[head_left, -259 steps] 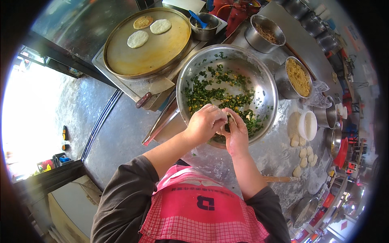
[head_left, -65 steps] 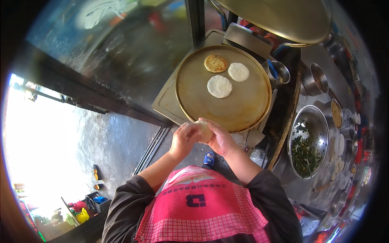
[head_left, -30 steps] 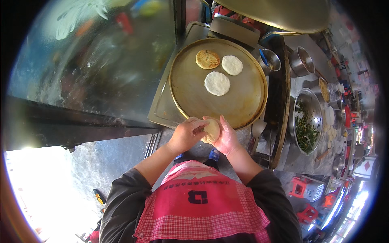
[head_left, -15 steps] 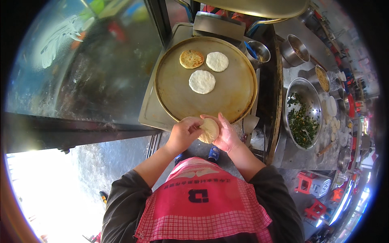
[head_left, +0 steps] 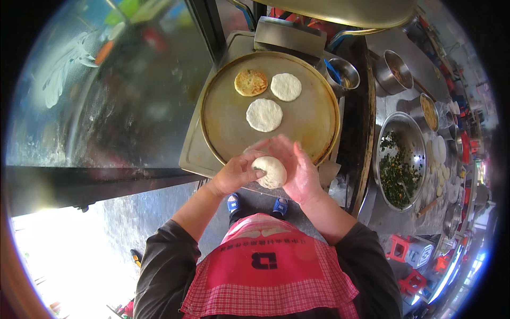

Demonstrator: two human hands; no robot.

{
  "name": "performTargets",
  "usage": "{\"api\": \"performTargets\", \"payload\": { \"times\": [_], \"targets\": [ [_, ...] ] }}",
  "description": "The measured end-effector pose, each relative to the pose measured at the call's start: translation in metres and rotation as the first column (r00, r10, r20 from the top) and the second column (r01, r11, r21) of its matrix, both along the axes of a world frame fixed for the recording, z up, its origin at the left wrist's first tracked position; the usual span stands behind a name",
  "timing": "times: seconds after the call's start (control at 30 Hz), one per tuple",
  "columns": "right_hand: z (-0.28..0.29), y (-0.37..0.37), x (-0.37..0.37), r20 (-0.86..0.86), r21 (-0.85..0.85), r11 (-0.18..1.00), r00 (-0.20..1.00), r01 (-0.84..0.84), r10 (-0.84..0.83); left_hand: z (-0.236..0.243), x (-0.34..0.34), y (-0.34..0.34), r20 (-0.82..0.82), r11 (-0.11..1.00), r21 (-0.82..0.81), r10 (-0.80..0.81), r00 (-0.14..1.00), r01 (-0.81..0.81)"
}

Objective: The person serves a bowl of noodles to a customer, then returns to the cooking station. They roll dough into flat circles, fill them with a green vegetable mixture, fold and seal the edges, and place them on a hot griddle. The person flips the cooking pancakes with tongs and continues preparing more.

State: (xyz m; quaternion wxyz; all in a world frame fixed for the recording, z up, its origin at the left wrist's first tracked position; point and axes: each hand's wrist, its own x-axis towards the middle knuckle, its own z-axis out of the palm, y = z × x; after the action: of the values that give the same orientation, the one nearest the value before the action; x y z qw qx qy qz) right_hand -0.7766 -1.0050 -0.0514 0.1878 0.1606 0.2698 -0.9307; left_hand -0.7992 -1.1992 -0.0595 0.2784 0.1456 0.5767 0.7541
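Over the near edge of a round griddle, my left hand grips a pale round dough ball, its thumb pressing into the side near a small dark spot. My right hand is open at the ball's right, fingers stretched out and somewhat blurred, with flour on the palm. Whether that palm touches the dough is hard to see. Three flat cakes lie on the griddle: a browned one at the far left, a white one at the far right and another white one nearer me.
At right, a large steel bowl holds chopped greens with a utensil in it. A steel pot with a blue handle stands beside the griddle. Beyond are more steel pots and a rolling pin. A dark-framed glass panel borders the left.
My right hand has opened away from the dough, its fingers spreading. The dough now looks rounder and more upright, with my left thumb at its side. The view has shifted slightly.
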Motion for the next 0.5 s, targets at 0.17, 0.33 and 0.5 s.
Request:
{"api": "performTargets", "payload": {
  "times": [0.17, 0.33, 0.5],
  "targets": [
    [-0.055, 0.005, -0.056, -0.184, 0.632, 0.771, 0.982, 0.081, 0.048, -0.044, 0.008, 0.007, 0.604, 0.922, 0.099, 0.243, 0.759, -0.374],
    [-0.116, -0.019, -0.117, -0.111, 0.898, -0.208, 0.656, 0.388, 0.746, -0.089, -0.011, -0.019, 0.440, 0.931, -0.185, 0.364, 0.820, -0.314],
    [-0.149, -0.010, -0.120, 0.041, 0.796, -0.344, 0.522, 0.498, 0.852, -0.075, -0.064, -0.030, -0.246, 0.578, -0.773, 0.105, 0.964, -0.260]
  ]
}}
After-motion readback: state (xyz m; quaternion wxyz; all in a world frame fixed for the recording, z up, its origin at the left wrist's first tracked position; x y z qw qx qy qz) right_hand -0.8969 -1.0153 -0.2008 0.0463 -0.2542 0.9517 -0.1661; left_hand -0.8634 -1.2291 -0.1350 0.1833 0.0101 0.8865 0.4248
